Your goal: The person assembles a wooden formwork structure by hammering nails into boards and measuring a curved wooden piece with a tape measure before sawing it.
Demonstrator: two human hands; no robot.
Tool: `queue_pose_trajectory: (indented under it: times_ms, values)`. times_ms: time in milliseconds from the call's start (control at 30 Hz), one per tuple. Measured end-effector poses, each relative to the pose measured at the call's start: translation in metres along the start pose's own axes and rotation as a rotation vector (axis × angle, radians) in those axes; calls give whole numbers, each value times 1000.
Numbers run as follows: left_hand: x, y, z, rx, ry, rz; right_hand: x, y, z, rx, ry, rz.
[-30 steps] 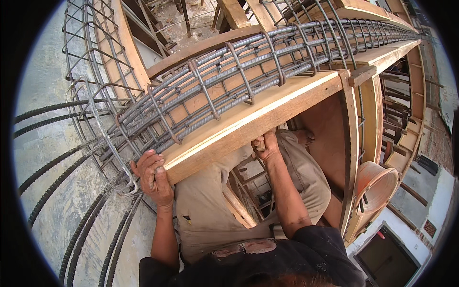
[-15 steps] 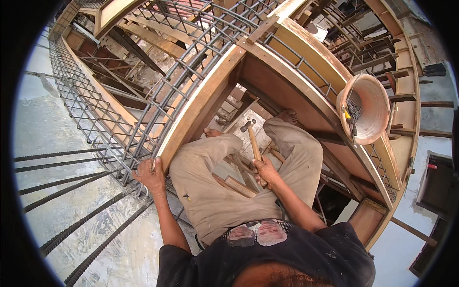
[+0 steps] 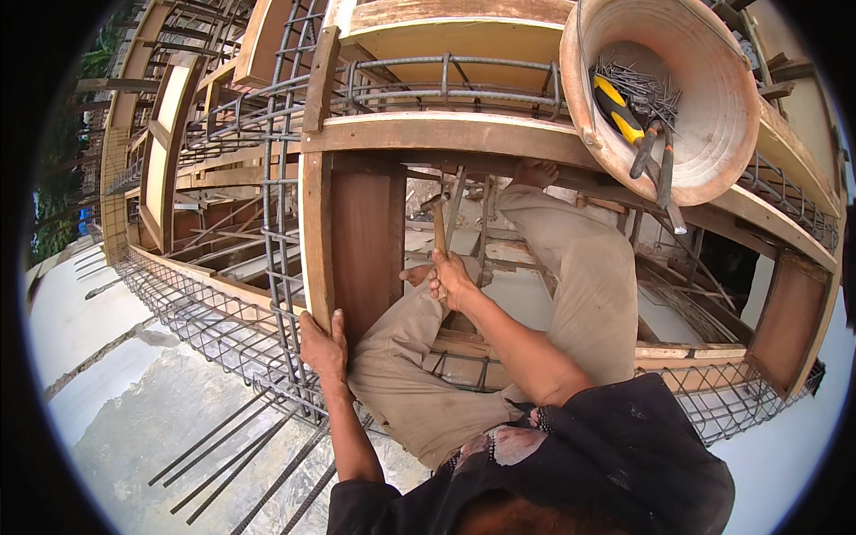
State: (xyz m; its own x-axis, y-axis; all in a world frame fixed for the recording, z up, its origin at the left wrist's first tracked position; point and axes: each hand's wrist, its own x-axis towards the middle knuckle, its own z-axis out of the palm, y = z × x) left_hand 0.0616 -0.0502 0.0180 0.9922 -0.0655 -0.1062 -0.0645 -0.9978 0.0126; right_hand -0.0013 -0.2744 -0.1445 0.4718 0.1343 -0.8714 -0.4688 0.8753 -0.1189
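My left hand (image 3: pixel 324 346) grips the near end of a timber-edged formwork panel (image 3: pixel 317 234), thumb on its inner side and fingers on the side by the rebar. In my right hand (image 3: pixel 455 283) is a hammer (image 3: pixel 440 230), held low on its wooden handle with the head pointing away from me, above the opening between my legs. To the far right, a worn orange-brown bucket (image 3: pixel 713 98) rests by the long formwork beam (image 3: pixel 446 135). Inside it are loose nails (image 3: pixel 637 87), a yellow-and-black tool (image 3: pixel 618 109) and a dark-handled tool (image 3: pixel 655 147).
A rebar cage (image 3: pixel 282 178) runs along the panel's left side. Several rebar ends (image 3: pixel 223 437) stick out over the concrete surface (image 3: pixel 134 428) at the lower left. Through the opening below me, timber props and a lower level show. More mesh (image 3: pixel 704 392) lies at right.
My view has turned, so the beam now runs across and the bucket looks larger and closer. The hammer has moved nearer the panel, while my left hand stays on the timber.
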Motion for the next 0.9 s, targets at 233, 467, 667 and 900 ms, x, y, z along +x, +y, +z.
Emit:
queue_pose_trajectory:
  times_ms: [233, 467, 667, 900]
  values:
    - [-5, 9, 11, 53, 65, 6, 73, -11, 53, 414, 188, -5]
    - [-9, -7, 19, 170, 72, -15, 109, -6, 44, 149, -63, 117]
    - [0, -11, 22, 193, 163, 72, 101, -22, 30, -36, -30, 29]
    - [2, -6, 21, 189, 87, -16, -12, -8, 20, -281, -44, -30]
